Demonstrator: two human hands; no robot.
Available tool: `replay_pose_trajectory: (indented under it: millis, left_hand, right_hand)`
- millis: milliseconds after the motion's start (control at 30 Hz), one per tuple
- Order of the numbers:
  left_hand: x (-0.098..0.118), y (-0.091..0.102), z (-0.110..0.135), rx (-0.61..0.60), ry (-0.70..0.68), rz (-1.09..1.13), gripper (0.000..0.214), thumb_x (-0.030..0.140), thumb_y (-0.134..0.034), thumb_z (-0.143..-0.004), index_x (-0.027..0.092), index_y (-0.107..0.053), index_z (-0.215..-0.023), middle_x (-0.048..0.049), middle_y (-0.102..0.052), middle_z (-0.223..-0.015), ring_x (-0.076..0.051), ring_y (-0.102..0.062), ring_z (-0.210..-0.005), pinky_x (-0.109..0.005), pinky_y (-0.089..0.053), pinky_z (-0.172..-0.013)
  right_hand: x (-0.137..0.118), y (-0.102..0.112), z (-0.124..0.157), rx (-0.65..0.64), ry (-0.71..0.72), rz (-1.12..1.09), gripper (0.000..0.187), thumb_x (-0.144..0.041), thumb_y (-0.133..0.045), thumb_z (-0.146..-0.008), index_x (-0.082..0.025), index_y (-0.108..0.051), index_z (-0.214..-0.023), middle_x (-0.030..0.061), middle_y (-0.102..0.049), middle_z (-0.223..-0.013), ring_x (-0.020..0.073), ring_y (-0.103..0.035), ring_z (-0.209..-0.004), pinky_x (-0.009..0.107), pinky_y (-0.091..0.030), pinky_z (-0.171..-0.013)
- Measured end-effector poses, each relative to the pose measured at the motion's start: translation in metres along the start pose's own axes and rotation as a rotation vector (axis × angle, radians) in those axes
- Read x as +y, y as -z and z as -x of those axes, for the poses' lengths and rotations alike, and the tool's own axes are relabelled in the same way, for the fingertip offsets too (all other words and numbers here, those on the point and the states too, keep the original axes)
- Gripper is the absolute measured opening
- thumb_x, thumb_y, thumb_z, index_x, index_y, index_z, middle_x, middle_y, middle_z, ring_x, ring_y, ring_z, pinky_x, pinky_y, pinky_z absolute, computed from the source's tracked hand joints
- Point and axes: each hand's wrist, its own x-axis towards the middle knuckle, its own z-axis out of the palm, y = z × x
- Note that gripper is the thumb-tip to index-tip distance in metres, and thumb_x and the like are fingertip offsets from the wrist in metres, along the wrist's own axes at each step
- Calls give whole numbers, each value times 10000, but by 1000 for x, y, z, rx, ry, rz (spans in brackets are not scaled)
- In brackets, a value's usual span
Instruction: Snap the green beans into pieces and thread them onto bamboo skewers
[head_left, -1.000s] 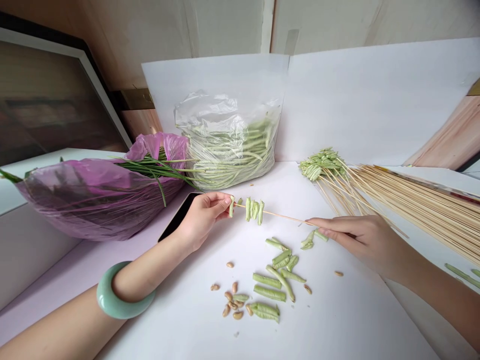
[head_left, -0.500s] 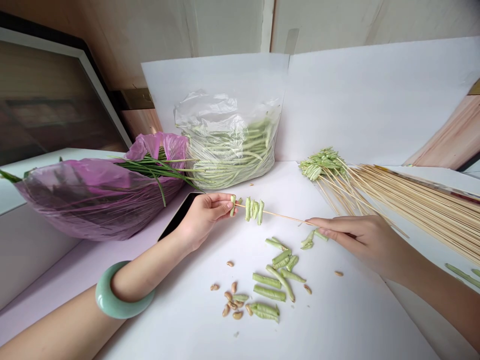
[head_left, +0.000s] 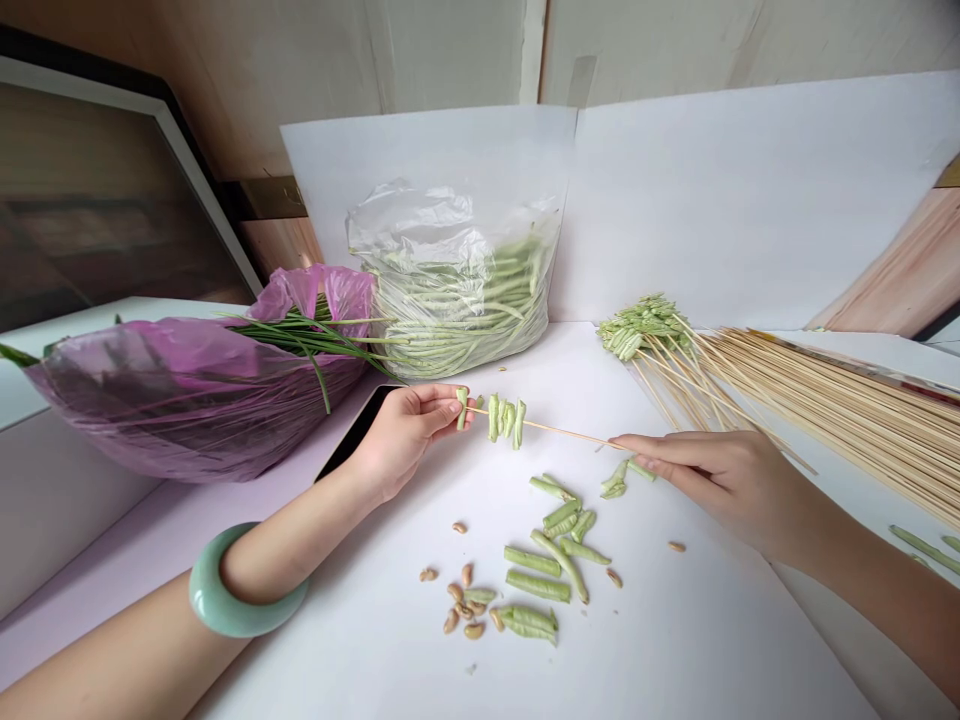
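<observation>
A thin wooden skewer (head_left: 562,432) runs between my two hands above the white surface, with several short green bean pieces (head_left: 506,419) threaded crosswise on it. My right hand (head_left: 724,480) pinches the skewer's right end between thumb and fingers. At the other end, my left hand (head_left: 409,430) is closed on one more bean piece (head_left: 462,408), which sits at the skewer's tip. Below the skewer lie several loose cut bean pieces (head_left: 538,583) and a small group of brown beans (head_left: 474,631). A pale green bangle (head_left: 212,590) circles my left wrist.
A clear plastic bag of long green beans (head_left: 465,290) stands at the back. Left of it is a purple bag (head_left: 202,390) with green stalks. Filled skewers (head_left: 645,328) and many bare skewers (head_left: 840,400) lie at right. A black flat object (head_left: 352,432) is partly behind my left arm.
Almost nothing differs. The bean piece in my left hand has turned slightly and shifted a little left at the skewer's tip; my right hand stays on the skewer.
</observation>
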Motion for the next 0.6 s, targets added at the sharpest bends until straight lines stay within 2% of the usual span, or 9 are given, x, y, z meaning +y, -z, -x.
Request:
replay_pose_trajectory:
  millis: [167,600]
  left_hand:
    - [-1,1,-1,10,-1,4,137,187,-718,-688,95,-690,-785,-63,-673,-788,-125,-595,-715,-287,-472,-798]
    - [-1,1,0,30,-47,-45,158,212,-731,-684,103,-693,-793,-50,-672,-727,-121,-602,-693,-263,-485,-758]
  right_hand:
    - [-2,0,-1,-19,22,21,333,-364,-459,-870,-281,-739,-1032,11,-713,-641,216,-617,-515,318,-445,-457]
    - [-1,1,0,-5,26,45,325,-332,-463,-869,-269,-734,-1037,9,-730,-672,219,-634,-536,315,-458,-458]
